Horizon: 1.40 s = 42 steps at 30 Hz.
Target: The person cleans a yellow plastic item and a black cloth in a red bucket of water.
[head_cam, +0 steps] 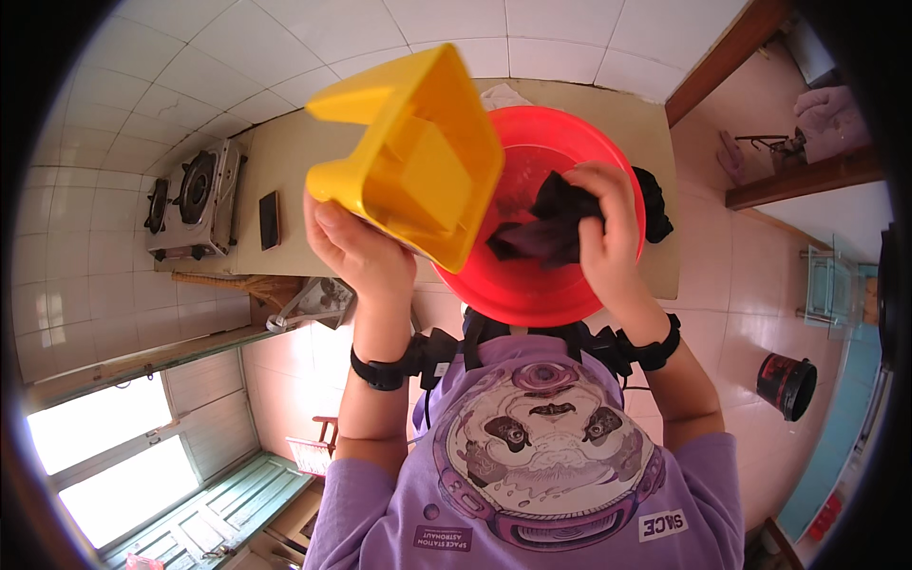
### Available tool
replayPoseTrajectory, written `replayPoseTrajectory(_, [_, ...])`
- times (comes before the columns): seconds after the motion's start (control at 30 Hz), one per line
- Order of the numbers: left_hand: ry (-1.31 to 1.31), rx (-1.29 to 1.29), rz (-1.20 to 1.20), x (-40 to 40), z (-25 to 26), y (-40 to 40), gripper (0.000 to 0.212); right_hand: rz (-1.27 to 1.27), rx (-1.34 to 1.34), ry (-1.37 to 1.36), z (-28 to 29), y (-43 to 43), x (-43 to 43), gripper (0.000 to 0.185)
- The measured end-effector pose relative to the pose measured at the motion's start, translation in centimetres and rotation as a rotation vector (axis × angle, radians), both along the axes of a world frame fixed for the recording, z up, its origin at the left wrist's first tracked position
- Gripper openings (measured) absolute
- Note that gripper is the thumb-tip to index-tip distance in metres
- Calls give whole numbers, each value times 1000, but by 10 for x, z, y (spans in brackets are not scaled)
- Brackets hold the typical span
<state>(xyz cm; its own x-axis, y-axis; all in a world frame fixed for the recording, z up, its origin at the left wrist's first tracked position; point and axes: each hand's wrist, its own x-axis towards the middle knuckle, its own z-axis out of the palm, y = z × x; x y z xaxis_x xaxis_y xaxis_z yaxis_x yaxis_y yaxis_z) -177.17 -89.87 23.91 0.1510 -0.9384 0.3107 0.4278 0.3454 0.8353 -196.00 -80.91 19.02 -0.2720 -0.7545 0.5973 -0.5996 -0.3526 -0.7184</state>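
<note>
My left hand (356, 246) grips a yellow plastic container (427, 167) by its lower side. The container is tilted, its squarish open mouth turned towards me, and it overlaps the left rim of a red plastic basin (541, 303). Inside or just over that basin, my right hand (613, 228) holds a bunched dark cloth (563, 217) between thumb and fingers. The basin stands at the near edge of a beige countertop (299, 149). Another black cloth (652, 203) lies beside the basin's right rim.
A gas stove (196, 199) stands at the counter's left end, with a dark phone (269, 221) nearby. Whitish cloth (504, 96) lies behind the basin. A black bucket (786, 386) is on the tiled floor at right. A woven basket-like item (249, 286) sits below the counter's left edge.
</note>
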Motion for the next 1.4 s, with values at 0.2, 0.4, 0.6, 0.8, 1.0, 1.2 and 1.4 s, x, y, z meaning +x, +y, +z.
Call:
replayPoseTrajectory(0.2, [-274, -97, 7, 23, -19, -5, 45, 264, 332, -1290, -16, 1, -24, 28])
replayPoseTrajectory(0.4, [-394, -98, -108, 28, -35, 1, 37, 312, 382, -1431, -29, -2, -32, 33])
replayPoseTrajectory(0.6, [-419, -21, -172, 26, -39, 8, 22, 410, 517, -1384, -39, 1, -44, 43])
replayPoseTrajectory(0.8, [-737, 119, -309, 28, -45, 10, 25, 335, 533, -1164, -49, 5, -45, 53])
replayPoseTrajectory(1.0, [-1306, 157, -421, 14, -26, 16, 59, 143, 597, -645, -14, 4, -38, 46])
replayPoseTrajectory(1.2, [-1349, -4, -751, -21, -8, 19, 54, 281, 431, -302, 30, -4, -11, 45])
replayPoseTrajectory(1.4, [-1279, -143, -678, -38, -7, 5, 28, 332, 404, -544, 38, -6, -14, 51])
